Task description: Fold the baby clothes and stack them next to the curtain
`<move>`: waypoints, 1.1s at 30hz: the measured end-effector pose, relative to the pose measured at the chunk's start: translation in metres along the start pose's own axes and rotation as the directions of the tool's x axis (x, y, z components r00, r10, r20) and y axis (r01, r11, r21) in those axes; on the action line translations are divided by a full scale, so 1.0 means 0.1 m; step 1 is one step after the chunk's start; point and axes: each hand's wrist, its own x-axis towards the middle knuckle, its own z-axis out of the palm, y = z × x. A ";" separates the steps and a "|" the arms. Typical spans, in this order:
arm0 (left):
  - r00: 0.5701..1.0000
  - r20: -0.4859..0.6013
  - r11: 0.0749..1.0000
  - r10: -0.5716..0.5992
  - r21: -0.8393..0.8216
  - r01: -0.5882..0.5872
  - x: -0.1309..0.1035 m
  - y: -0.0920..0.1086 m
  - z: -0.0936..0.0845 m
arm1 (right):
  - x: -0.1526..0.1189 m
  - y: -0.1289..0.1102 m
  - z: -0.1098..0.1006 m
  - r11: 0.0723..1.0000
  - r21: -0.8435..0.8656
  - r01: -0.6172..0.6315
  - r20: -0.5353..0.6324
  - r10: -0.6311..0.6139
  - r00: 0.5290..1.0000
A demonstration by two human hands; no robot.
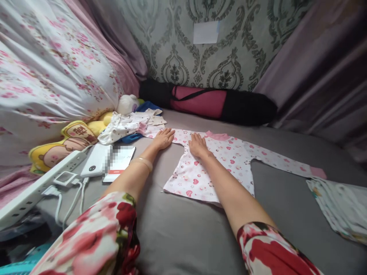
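A small white long-sleeved shirt [233, 164] with pink hearts and a pink collar lies spread flat on the grey sheet [172, 229], both sleeves stretched out sideways. My left hand [164, 138] rests flat, fingers extended, on the sleeve at the left. On the shirt's upper body, near the left shoulder, my right hand [198, 145] lies palm down with its fingers out. The pink cuff at the left touches a heap of patterned clothes [123, 126]. At the right, the other cuff meets a folded pale cloth stack [341, 206].
Left of my arm are a white power strip [43, 187] with cables, a white power bank [96, 162] and a phone [120, 164], partly pixelated. Plush toys [69, 143] lie behind them. A long black and pink bag [200, 101] lies along the patterned wall.
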 end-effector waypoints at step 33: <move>0.966 0.158 0.924 -0.203 -0.295 0.242 -1.65 0.84 -0.28 | -2.61 1.14 -0.74 0.853 0.087 -0.514 -0.034 0.518 0.854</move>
